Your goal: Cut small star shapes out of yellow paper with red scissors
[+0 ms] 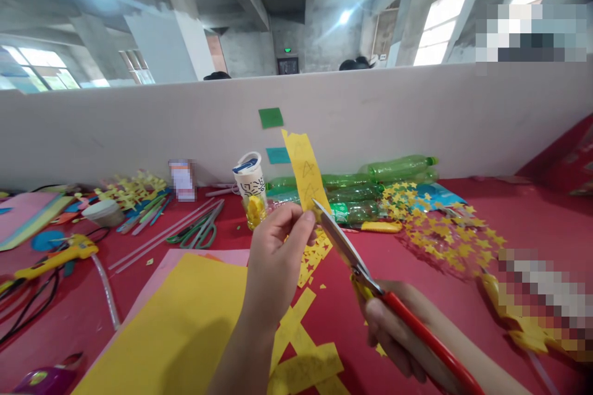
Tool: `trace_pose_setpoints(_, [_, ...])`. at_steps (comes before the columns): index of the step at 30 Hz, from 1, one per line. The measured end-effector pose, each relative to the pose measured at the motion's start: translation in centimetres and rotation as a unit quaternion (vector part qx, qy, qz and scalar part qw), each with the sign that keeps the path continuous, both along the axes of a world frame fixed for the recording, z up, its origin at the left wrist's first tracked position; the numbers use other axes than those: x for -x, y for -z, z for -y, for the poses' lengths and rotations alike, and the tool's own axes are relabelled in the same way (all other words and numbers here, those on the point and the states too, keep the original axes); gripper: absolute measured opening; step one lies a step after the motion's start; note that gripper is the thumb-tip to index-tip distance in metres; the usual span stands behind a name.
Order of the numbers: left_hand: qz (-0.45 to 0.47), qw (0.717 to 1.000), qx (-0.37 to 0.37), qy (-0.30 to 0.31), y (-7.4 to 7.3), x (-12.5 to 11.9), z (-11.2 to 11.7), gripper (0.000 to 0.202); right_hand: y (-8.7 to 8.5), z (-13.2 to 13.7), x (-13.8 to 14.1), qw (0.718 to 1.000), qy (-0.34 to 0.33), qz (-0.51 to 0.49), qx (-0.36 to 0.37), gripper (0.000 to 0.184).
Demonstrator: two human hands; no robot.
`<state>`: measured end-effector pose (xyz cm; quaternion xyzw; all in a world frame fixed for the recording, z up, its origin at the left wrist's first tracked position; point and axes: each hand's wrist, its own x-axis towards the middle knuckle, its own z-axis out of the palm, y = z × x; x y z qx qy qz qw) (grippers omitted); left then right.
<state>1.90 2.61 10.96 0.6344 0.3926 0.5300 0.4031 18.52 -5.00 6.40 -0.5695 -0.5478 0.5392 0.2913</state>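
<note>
My left hand (280, 259) pinches the lower end of a yellow paper strip (303, 166) and holds it upright. Stars are drawn on the strip in dark lines. In my right hand (393, 333) is a pair of scissors (352, 262) with red handles, my fingers wrapped around them. The blade tips meet the strip's lower edge, just beside my left thumb. Below my hands lie more yellow strips (308, 376), some crossing each other, and a piece with star-shaped cutouts (312, 259).
Left are yellow paper sheets (204, 315), green-handled scissors (199, 231) and a yellow glue gun (55, 259). A paper cup (250, 176) and green plastic bottles (398, 168) stand or lie by the white partition (139, 123). Yellow stars (445, 228) and a yellow cutter knife (380, 227) are right.
</note>
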Motion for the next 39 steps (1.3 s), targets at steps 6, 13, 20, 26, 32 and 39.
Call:
trace_pose_setpoints(6, [0.006,1.0,0.009,0.008,0.2,0.4,-0.1,0.026,-1.0,0.3,0.0,1.0,0.002,0.002,-0.001,0.062])
trace_pose_setpoints(13, [0.037,0.999,0.005,0.016,0.3,0.5,-0.2,0.025,0.9,0.1,0.1,0.998,0.046,0.024,-0.021,0.056])
trace_pose_setpoints(20, [0.068,0.998,0.005,0.006,0.5,0.8,-0.4,0.021,-1.8,0.3,0.1,1.0,0.005,0.008,0.015,0.053])
trace_pose_setpoints(26, [0.011,0.996,0.051,0.079,0.4,0.9,-0.4,0.033,-1.0,0.3,0.4,0.999,0.034,0.019,-0.003,0.057])
trace_pose_setpoints(32, [0.031,0.999,0.022,0.035,0.4,0.6,-0.4,0.031,1.0,0.0,0.3,0.998,0.039,0.03,-0.026,0.06])
trace_pose_setpoints(39, [0.077,0.997,0.012,0.016,0.7,0.8,-0.8,0.022,0.5,-0.2,0.0,1.0,-0.012,0.015,-0.004,0.057])
